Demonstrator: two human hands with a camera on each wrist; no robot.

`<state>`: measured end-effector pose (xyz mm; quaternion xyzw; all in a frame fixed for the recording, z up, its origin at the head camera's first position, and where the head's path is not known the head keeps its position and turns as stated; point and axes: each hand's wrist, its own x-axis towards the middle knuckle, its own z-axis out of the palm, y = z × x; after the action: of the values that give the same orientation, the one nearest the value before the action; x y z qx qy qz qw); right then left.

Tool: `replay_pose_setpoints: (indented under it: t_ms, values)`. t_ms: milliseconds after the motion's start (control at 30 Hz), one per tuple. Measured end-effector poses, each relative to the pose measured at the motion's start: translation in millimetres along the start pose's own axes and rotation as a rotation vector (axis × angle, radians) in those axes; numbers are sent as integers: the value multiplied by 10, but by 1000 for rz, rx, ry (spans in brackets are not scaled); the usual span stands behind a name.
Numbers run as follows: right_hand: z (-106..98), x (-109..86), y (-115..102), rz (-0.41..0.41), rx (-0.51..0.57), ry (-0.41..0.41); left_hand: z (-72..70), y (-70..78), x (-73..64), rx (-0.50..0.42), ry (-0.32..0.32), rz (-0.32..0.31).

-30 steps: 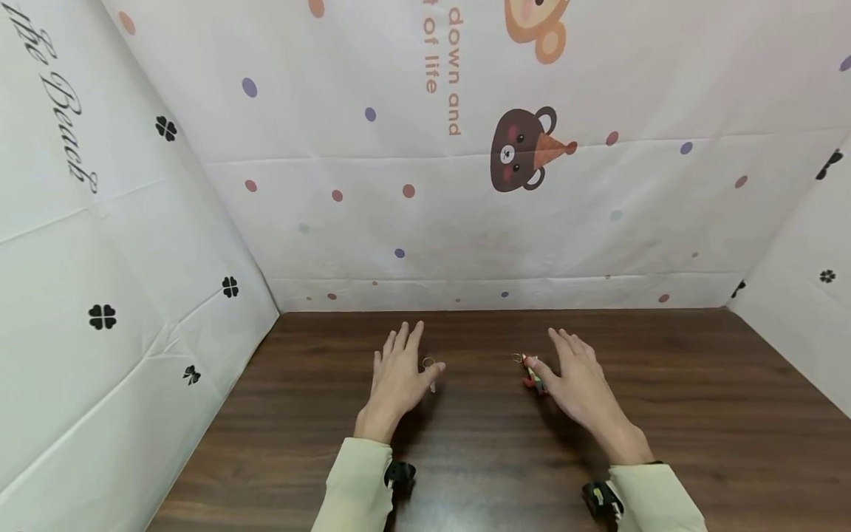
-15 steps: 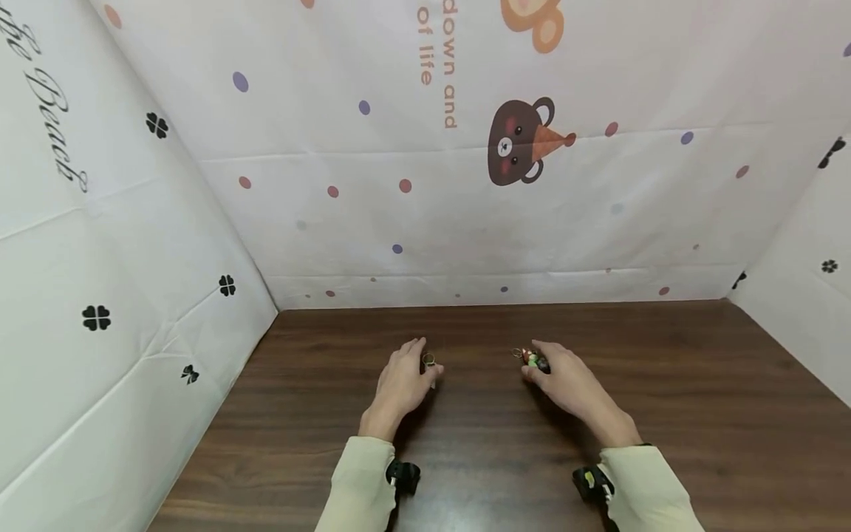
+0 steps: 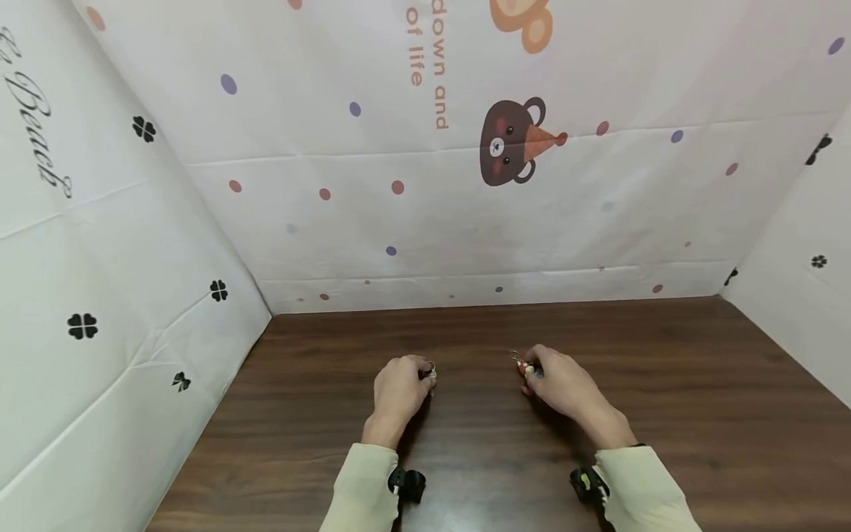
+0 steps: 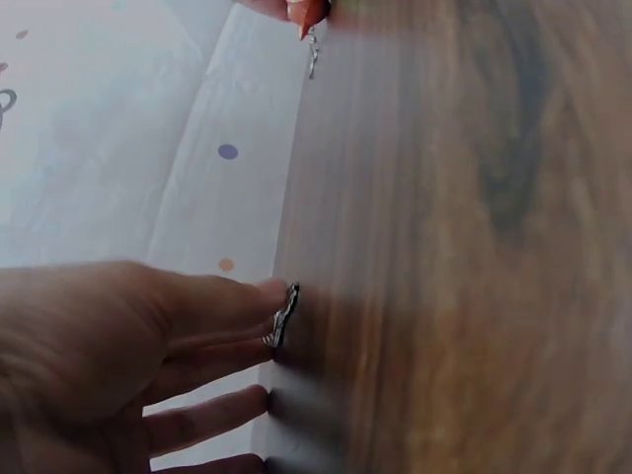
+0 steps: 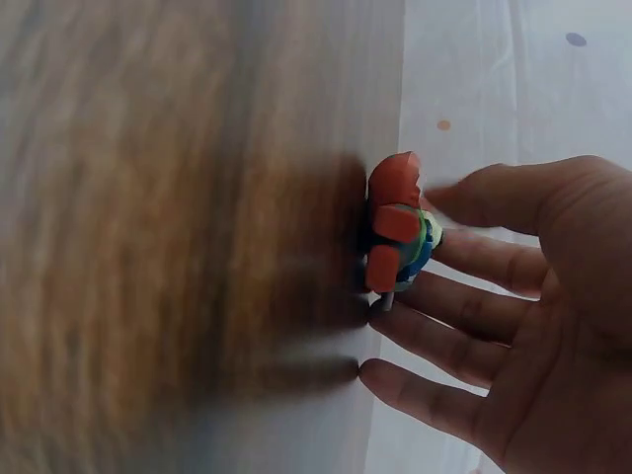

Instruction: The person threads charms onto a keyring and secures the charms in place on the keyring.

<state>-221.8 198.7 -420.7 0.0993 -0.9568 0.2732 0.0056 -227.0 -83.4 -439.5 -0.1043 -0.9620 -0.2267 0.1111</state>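
My left hand [image 3: 397, 391] pinches a small metal key ring with a clasp-like piece [image 4: 283, 318] between thumb and forefinger, low at the tabletop. Its other fingertips rest at the table in the left wrist view. To the right, my right hand [image 3: 565, 386] holds a small coloured figurine keychain [image 5: 398, 227] by its sides, thumb on one side and fingers on the other. The figurine has orange-red rounded parts with blue and green between them. A thin metal ring [image 3: 514, 355] sticks out from its far end. The fingers cover part of the figurine in the head view.
The brown wood-grain table [image 3: 465, 458] runs back to a white printed cloth wall [image 3: 439, 222]. Similar white cloth stands along the left [image 3: 133, 281] and right sides. A black wrist camera [image 3: 407, 484] sits at each sleeve cuff.
Both hands have come down and their spread fingers have curled in. The left now pinches the key ring and the right has closed around the figurine keychain. The head view has shifted slightly.
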Motion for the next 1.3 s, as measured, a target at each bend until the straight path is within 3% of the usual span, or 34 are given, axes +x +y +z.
replay_pose_setpoints:
  t_ms: [367, 533, 833, 1200, 1300]
  values:
    - [7, -70, -24, 15, 17, 31, -10, 26, 17, -52, -20, -38]
    - [7, -65, -35, 70, 42, 34, -15, 34, 23, -94, -11, -52]
    - [23, -55, -23, 80, 45, 1, -19, 58, 41, -75, -38, -82]
    - [72, -32, -32, 103, 8, -29, 0, 15, 54, -150, 0, -105]
    - [67, -21, -33, 120, -5, -20, -3, 8, 60, -165, 46, -104]
